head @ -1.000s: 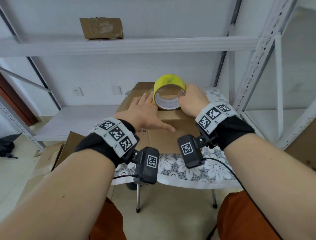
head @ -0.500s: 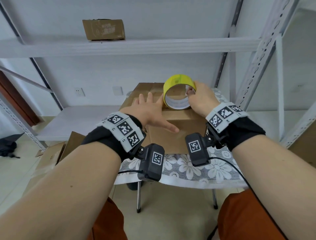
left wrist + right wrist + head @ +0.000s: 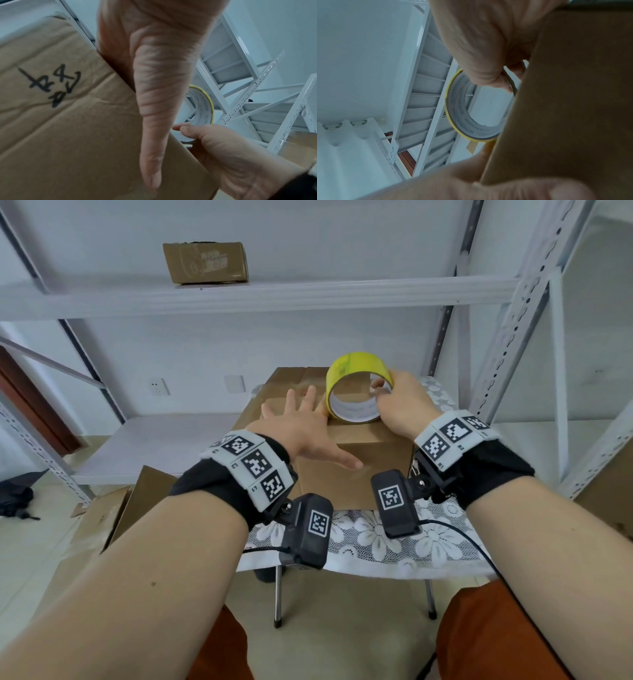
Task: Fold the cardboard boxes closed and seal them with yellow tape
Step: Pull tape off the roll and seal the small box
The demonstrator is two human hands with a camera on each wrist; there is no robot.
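Sealing is in hand: your left hand (image 3: 301, 429) lies flat with fingers spread on the closed cardboard box (image 3: 349, 474), your right hand (image 3: 399, 402) grasping the yellow tape roll (image 3: 356, 386) upright on top. Next, you likely need to draw the roll along the flap seam while holding the flaps down.

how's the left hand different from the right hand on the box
The left hand lies flat with fingers spread on top of the cardboard box; the right hand is curled in a grip on the yellow tape roll. The left hand holds nothing; the right hand holds the roll upright on its edge. Both are over the box top.
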